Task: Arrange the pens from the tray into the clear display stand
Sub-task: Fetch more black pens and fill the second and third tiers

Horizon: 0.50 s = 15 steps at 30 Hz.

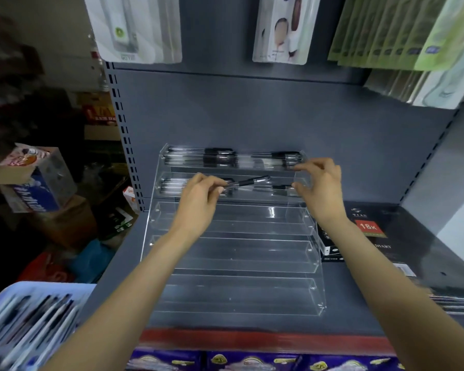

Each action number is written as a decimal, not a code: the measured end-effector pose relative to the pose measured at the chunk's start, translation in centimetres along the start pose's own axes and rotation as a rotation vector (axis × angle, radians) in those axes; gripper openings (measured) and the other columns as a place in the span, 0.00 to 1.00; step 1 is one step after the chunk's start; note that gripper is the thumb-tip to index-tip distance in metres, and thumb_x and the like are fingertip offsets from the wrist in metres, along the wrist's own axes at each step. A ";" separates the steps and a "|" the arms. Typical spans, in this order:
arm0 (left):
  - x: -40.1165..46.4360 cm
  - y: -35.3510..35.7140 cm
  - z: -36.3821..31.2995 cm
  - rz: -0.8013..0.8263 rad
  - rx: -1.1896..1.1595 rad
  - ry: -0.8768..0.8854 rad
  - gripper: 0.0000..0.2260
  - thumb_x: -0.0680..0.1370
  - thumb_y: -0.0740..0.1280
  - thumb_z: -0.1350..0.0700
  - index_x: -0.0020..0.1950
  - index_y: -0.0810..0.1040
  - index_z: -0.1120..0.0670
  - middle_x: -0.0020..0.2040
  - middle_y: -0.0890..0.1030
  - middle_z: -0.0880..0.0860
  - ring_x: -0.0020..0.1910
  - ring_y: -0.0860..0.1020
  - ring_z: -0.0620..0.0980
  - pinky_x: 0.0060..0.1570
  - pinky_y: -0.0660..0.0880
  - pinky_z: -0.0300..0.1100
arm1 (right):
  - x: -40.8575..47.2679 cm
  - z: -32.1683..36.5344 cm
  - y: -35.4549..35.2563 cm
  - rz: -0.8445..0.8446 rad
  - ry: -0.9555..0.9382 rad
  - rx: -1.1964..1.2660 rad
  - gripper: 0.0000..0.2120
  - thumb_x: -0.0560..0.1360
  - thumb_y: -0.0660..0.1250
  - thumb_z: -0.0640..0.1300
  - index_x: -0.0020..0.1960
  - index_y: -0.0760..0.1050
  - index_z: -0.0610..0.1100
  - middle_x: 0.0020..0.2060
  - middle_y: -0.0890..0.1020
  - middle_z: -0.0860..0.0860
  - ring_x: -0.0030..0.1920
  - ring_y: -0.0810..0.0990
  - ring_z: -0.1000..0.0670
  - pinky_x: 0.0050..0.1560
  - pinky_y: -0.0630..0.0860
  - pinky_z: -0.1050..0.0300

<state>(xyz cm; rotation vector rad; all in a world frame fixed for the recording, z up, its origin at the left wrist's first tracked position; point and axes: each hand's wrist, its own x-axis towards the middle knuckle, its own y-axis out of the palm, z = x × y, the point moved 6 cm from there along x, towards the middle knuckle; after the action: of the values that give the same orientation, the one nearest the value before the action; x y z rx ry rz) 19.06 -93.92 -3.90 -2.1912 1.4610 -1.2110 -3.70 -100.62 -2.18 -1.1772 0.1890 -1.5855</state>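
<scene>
My left hand (198,195) pinches a black pen (245,182) over the second tier of the clear display stand (233,263); my right hand (320,183) hovers loosely curled, holding nothing; I'd level the pen, then lower it parallel beside its neighbours; more wait in the blue tray (8,295).

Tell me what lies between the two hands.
Head view: the pen pinched by the left hand points toward the right hand, over the stand's second tier.

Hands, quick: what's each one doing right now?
Left hand: pinching a black pen over the display stand.
Right hand: fingers curled at the stand's right end; any grip cannot be told.
</scene>
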 end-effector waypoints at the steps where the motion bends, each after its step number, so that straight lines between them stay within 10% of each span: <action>1: 0.3 0.3 -0.3 0.014 0.012 0.016 0.09 0.79 0.62 0.61 0.56 0.79 0.57 0.48 0.74 0.51 0.50 0.75 0.50 0.52 0.69 0.36 | -0.2 -0.5 -0.1 -0.014 0.045 0.053 0.18 0.72 0.70 0.37 0.61 0.75 0.44 0.59 0.70 0.46 0.60 0.68 0.49 0.59 0.62 0.66; 7: 2.5 2.0 -1.8 0.108 0.087 0.103 0.09 0.79 0.62 0.61 0.56 0.80 0.55 0.46 0.72 0.49 0.50 0.72 0.48 0.52 0.65 0.35 | -0.5 -3.8 0.2 0.091 0.388 0.410 0.22 0.75 0.68 0.44 0.67 0.69 0.44 0.54 0.78 0.48 0.53 0.78 0.50 0.54 0.73 0.56; 15: 5.8 5.5 -3.1 0.338 0.174 0.051 0.09 0.79 0.63 0.59 0.56 0.81 0.56 0.56 0.81 0.55 0.57 0.77 0.52 0.54 0.68 0.35 | -0.8 -4.5 0.4 0.136 0.374 0.436 0.18 0.76 0.66 0.44 0.65 0.72 0.42 0.57 0.79 0.48 0.58 0.78 0.48 0.57 0.74 0.55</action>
<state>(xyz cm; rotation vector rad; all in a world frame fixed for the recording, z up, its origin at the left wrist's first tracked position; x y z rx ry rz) 14.04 -100.77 -2.31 -1.7274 1.5984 -1.2279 -6.89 -102.09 -5.11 -0.5182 0.1512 -1.6109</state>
